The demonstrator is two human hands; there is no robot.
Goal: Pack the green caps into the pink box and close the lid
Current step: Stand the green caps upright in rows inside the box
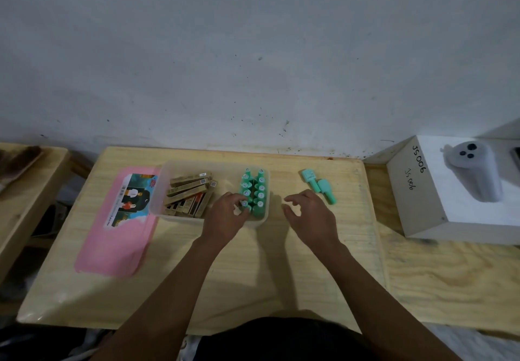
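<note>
A translucent box [168,214] stands open on the wooden table. Its pink lid [118,242] lies flat to its left. Several green caps [257,189] stand in two rows in the box's right end. My left hand [228,214] reaches into the box, fingertips pinched on a green cap [244,203] at the near end of the left row. My right hand [309,214] hovers over the table to the right of the box, fingers spread, holding nothing. Two more green caps [319,184] lie on the table beyond my right hand.
Several gold-brown stick boxes [188,191] fill the left part of the translucent box. A white foam block [422,197] marked JS006 holds a grey controller [475,169] at the right. A second wooden table [25,200] stands at the left. A wall rises behind the table.
</note>
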